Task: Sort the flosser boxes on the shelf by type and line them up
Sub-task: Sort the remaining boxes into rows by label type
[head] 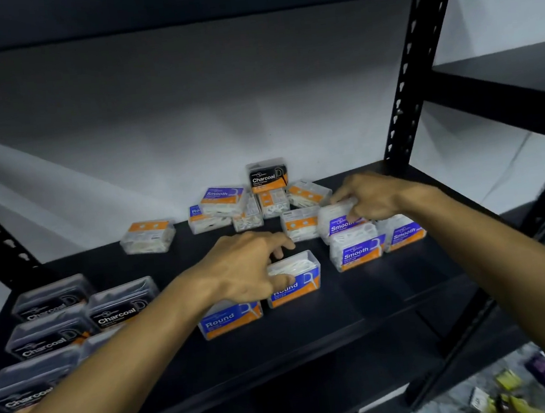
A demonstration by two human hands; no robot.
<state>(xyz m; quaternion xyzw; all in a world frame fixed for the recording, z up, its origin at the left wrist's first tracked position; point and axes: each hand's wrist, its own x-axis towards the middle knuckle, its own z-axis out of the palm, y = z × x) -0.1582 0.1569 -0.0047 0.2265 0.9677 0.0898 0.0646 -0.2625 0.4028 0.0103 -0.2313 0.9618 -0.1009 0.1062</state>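
Centrally on the black shelf, a clear Round flosser box sits under the left hand, whose grip curls over its top, thumb at the front. Further right, the right hand pinches a Smooth flosser box above two more. Charcoal boxes line the left.

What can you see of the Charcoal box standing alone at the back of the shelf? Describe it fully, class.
The Charcoal box is a small clear plastic case with a black label reading "Charcoal" in white and an orange strip along the bottom. It stands upright, label facing the camera, raised on the unsorted pile of boxes beneath it, close to the white back wall. Neither hand touches it. Its contents are too dark to make out.
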